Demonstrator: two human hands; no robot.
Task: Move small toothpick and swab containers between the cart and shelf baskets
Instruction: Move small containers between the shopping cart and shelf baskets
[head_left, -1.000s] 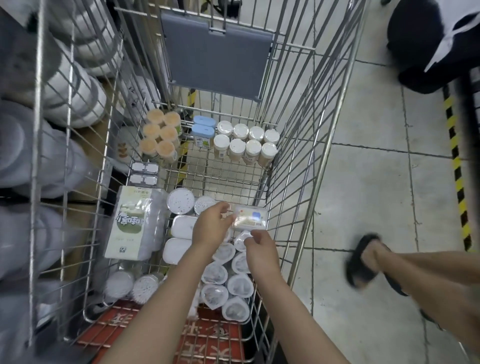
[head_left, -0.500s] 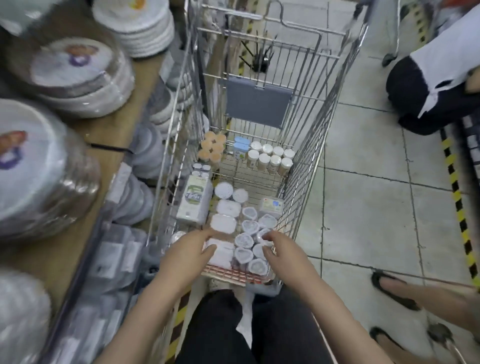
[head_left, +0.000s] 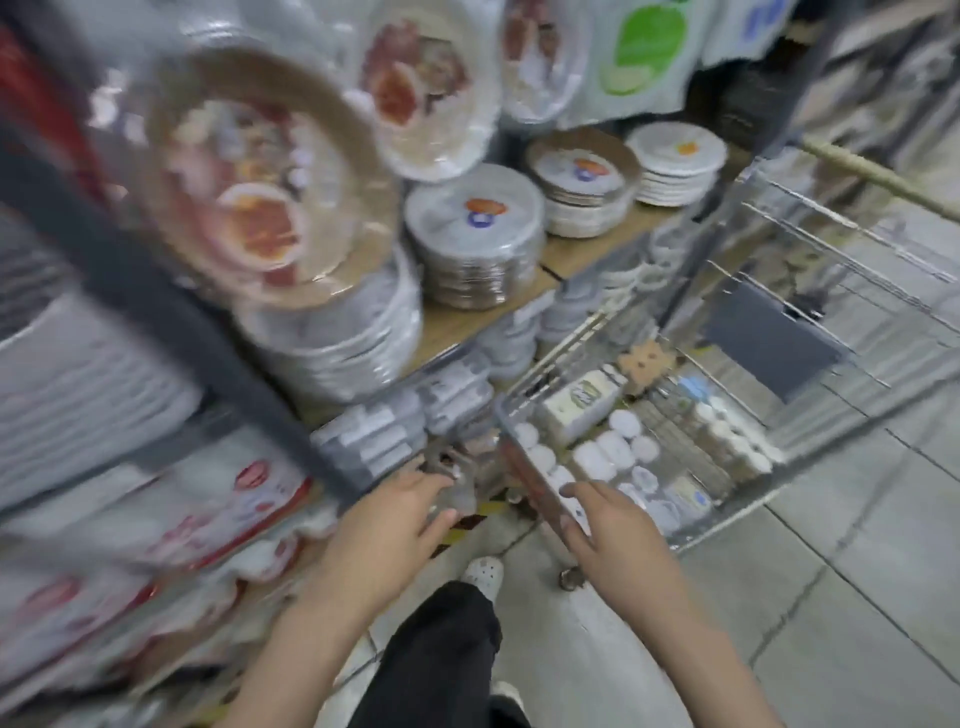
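Observation:
The view is motion-blurred. The wire cart (head_left: 525, 470) stands to the right of the shelf. Its floor holds several small white round containers (head_left: 613, 457), a row of white-capped bottles (head_left: 727, 436) and a green-labelled pack (head_left: 576, 400). My right hand (head_left: 618, 540) reaches over the cart's near rim with fingers stretched out and nothing in it. My left hand (head_left: 395, 525) is left of the cart, by the low shelf. Its thumb and fingers are spread toward a blurred grey thing (head_left: 457, 499); I cannot tell whether they touch it.
Stacks of wrapped paper plates (head_left: 478, 234) fill the wooden shelf above. Clear flat packs (head_left: 374, 436) lie on the lower shelf beside the cart. A grey flap (head_left: 769, 343) hangs at the cart's far end. My black trouser leg (head_left: 436, 654) and white shoe (head_left: 483, 571) are below.
The view has swung left toward the shelf and pulled back from the cart. My left hand has moved off the cart toward the low shelf; the right hand stays at the cart's near rim.

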